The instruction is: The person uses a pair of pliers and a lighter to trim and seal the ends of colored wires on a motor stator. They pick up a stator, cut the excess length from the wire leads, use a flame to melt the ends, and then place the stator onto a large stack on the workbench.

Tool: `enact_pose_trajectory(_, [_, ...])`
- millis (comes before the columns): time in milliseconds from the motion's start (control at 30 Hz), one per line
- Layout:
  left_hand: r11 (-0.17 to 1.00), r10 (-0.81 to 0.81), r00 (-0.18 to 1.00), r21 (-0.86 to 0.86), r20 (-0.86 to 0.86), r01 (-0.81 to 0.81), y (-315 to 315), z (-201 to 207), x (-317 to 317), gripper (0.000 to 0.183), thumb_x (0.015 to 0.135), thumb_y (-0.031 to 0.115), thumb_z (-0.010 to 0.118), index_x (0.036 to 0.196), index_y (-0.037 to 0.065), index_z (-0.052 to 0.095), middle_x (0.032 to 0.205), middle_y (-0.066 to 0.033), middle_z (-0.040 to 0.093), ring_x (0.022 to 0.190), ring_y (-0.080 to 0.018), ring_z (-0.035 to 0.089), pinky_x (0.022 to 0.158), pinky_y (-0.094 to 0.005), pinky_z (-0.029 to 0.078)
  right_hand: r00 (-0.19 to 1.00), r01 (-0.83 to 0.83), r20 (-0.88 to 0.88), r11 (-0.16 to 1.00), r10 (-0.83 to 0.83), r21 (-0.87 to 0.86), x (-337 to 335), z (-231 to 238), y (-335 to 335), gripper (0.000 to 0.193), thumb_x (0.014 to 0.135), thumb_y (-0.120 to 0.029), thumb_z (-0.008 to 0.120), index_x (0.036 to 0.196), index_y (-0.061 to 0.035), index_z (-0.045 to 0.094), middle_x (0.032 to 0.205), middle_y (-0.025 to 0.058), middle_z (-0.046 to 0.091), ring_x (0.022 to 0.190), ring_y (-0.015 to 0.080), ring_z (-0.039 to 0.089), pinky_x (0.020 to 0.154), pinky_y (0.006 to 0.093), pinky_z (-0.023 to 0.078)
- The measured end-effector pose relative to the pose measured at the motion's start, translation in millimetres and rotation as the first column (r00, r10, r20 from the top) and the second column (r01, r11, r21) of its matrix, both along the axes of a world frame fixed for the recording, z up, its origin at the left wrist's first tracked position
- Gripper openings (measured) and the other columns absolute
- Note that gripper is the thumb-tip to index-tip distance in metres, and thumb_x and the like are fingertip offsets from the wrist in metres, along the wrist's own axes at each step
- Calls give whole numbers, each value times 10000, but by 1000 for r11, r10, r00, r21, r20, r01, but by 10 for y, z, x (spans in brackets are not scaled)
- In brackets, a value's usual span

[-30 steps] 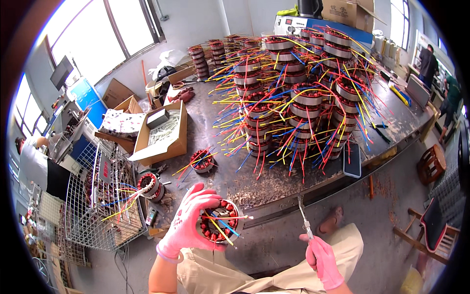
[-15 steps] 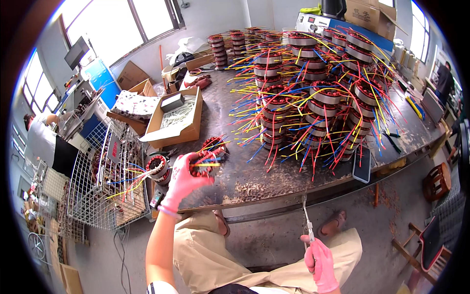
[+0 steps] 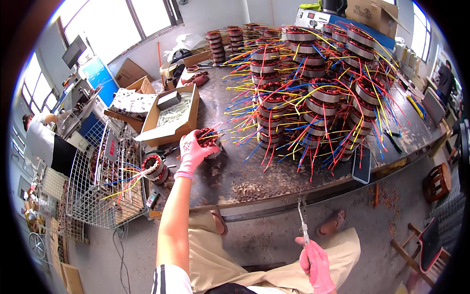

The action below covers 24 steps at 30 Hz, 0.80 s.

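Note:
My left hand, in a pink glove, reaches over the table with its fingers closed on a motor stator with red windings. Part of that stator is hidden behind the hand, and I cannot tell whether another lies beneath it. My right hand, also gloved in pink, is wrapped round a slim metal tool with a thin bent tip, held above my lap at the table's front edge. Left of my left hand, another stator has red, yellow, blue and white leads hanging leftward.
Tall stacks of wired stators fill the table's right half. A cardboard box of pale thin sleeves stands at left, beside a wire basket. A phone lies near the front edge, pliers behind it. A wooden stool stands right.
My left hand has moved away from me, carrying a stator from nearer the front edge to where another stator lay. My right hand and its tool have shifted slightly left.

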State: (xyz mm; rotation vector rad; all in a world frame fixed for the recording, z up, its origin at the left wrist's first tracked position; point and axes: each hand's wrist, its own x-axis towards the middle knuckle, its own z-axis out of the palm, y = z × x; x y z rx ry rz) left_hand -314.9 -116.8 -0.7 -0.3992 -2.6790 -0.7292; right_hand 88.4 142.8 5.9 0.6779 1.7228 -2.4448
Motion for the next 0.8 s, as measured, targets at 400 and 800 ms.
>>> enact_pose_trajectory(400, [990,-127,977,-32,174,134,-204,165,-135,826,575,440,869,1213,-9,598,1139,-193,672,1068,-305,647,954,-372,493,1000,-13,-5,999,13,-45,-33,-23,-63,431,1055,-293,426,1307,46,511,571,-45,413,456,29,304,405,213,208])
enact_pose_trajectory(800, [993,-120,974,8,194,120,-227,87,-89,759,626,289,887,1233,-30,562,1177,-184,654,1114,-296,628,975,-373,486,999,-35,6,995,36,-93,19,-22,-109,452,1052,-295,438,1335,56,473,569,-43,406,456,26,297,403,219,192])
